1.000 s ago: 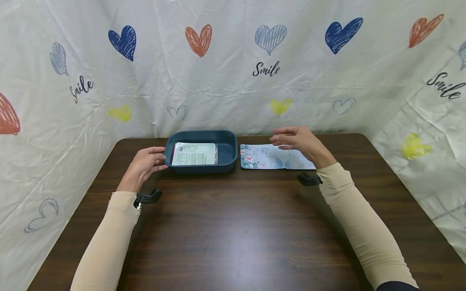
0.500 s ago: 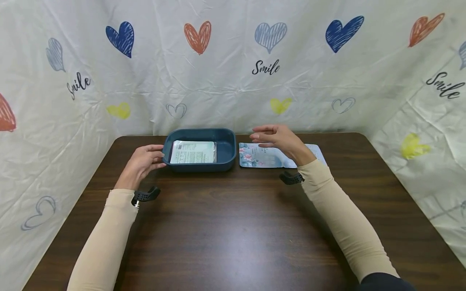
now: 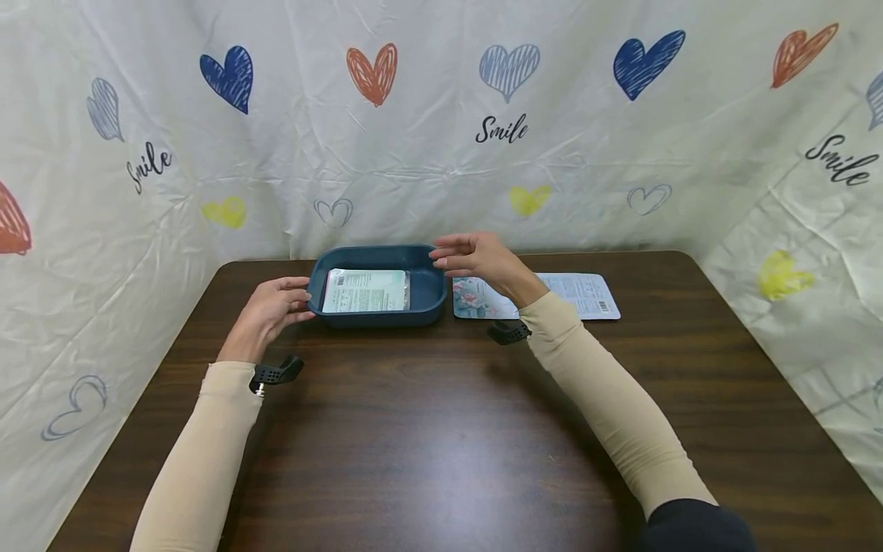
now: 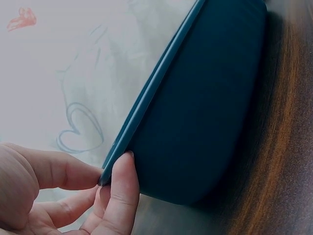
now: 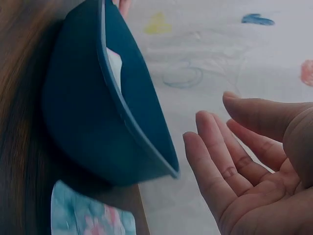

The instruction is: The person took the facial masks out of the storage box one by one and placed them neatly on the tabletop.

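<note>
A dark blue plastic tub [image 3: 375,319] stands near the back of the table, with a flat pale-green printed packet [image 3: 366,291] lying inside it. My left hand [image 3: 272,310] pinches the tub's left rim; in the left wrist view the rim's corner sits between its fingertips [image 4: 125,169]. At the opposite end, my right hand [image 3: 483,261] hovers with fingers extended and nothing held. The right wrist view shows it just apart from the tub's rim. Partly under the right forearm lie light-blue floral packets [image 3: 579,295], flat on the table.
The dark brown wooden table [image 3: 441,429] ends at a white cloth backdrop [image 3: 414,153] printed with hearts and "Smile". Black straps with small camera mounts sit on both wrists, the right one [image 3: 509,332] low over the table.
My right hand has moved left from above the floral packets to the tub's right rim, uncovering the packets' right end. The left hand stays at the tub's left rim.
</note>
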A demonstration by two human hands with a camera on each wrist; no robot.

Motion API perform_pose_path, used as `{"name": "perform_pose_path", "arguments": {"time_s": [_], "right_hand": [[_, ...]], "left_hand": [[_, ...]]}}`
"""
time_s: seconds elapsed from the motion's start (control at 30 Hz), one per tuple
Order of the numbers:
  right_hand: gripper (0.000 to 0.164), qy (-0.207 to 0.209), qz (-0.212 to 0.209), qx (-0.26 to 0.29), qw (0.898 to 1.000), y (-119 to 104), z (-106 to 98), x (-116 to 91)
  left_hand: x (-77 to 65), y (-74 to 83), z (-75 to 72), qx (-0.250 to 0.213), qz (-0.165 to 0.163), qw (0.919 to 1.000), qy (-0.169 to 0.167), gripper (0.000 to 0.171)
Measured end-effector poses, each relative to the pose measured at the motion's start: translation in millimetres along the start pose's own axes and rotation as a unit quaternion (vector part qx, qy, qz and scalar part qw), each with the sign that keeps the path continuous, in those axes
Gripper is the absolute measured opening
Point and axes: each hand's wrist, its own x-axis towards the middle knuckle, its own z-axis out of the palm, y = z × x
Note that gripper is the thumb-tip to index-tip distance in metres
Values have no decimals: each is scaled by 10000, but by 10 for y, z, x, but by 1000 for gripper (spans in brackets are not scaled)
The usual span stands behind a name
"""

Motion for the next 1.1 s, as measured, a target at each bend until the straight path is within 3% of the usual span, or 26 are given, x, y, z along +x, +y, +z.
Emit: {"name": "perform_pose_path", "arguments": {"time_s": [0.67, 1.1], "right_hand": [[51, -465, -81, -162, 9988, 58, 376, 322], [49, -597, 56, -613, 9963, 129, 617, 514]], "left_hand": [[14, -16, -6, -46, 19, 10000, -8, 52], [8, -7, 12, -33, 22, 10000, 4, 51]]}}
